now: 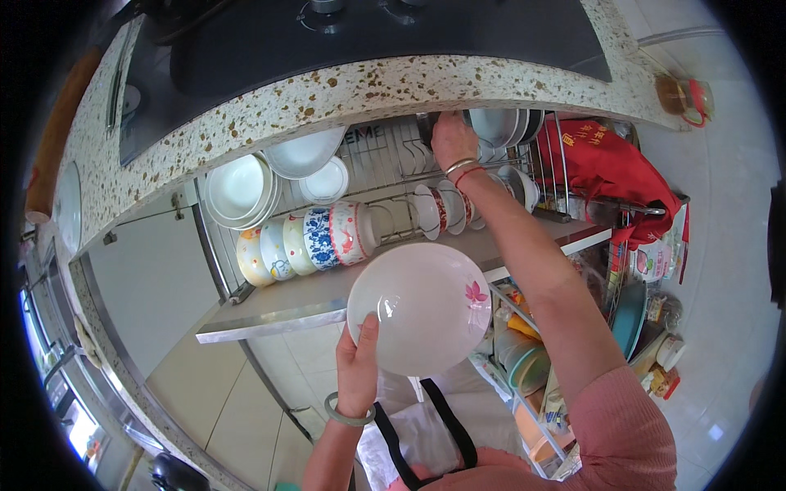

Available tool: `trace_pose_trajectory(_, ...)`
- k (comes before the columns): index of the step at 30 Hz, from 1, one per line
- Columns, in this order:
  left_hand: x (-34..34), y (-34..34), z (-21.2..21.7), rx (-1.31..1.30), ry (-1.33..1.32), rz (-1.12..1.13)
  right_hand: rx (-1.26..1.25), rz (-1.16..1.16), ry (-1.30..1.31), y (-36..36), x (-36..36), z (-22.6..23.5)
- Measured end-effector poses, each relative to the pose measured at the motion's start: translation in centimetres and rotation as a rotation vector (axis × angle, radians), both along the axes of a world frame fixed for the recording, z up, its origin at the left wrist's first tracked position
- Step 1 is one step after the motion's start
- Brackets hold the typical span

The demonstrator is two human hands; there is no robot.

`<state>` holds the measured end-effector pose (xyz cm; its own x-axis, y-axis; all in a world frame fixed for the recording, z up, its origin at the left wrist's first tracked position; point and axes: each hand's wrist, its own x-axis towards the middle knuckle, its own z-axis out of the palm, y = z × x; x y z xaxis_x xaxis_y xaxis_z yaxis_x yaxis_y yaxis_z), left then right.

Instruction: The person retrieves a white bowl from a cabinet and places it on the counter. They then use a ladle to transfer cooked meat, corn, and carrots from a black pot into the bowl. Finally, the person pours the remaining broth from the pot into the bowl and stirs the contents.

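Note:
My left hand (357, 367) holds a large white bowl (422, 307) with a pink flower on its rim, thumb on the inside, in front of a pulled-out dish drawer (327, 299). My right hand (453, 141) reaches deep into the drawer under the speckled counter edge (344, 94); its fingers rest on a dark item beside stacked white bowls (503, 127). Whether it grips anything is hidden. A row of patterned bowls (307, 239) stands on edge in the wire rack, with small cups (438, 209) to their right.
White plates (237, 190) and a shallow dish (304, 151) stand at the drawer's back left. A black cooktop (368, 37) lies on the counter. A red cloth (602, 168) hangs at the right above shelves of jars and packets (655, 311). A glass jar (684, 98) stands at the counter's end.

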<state>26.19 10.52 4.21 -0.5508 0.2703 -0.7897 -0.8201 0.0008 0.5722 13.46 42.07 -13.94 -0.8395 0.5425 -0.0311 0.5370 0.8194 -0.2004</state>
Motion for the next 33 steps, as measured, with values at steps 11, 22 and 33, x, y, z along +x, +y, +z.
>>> trace_pose_trajectory(11, -0.3, -1.1, 1.5, -0.023, 0.002, -0.036, -0.265, -0.049, 0.12, 0.5, 1.9, 3.7)
trace_pose_trajectory(22, -3.5, 4.0, 0.3, 0.082, 0.193, 0.121, -1.302, 0.035, -0.355, -3.2, 12.8, 23.5)
trace_pose_trajectory(33, -4.8, 6.0, -2.2, 0.147, 0.275, 0.049, -1.26, -0.303, 0.085, -4.0, 15.1, 26.7)
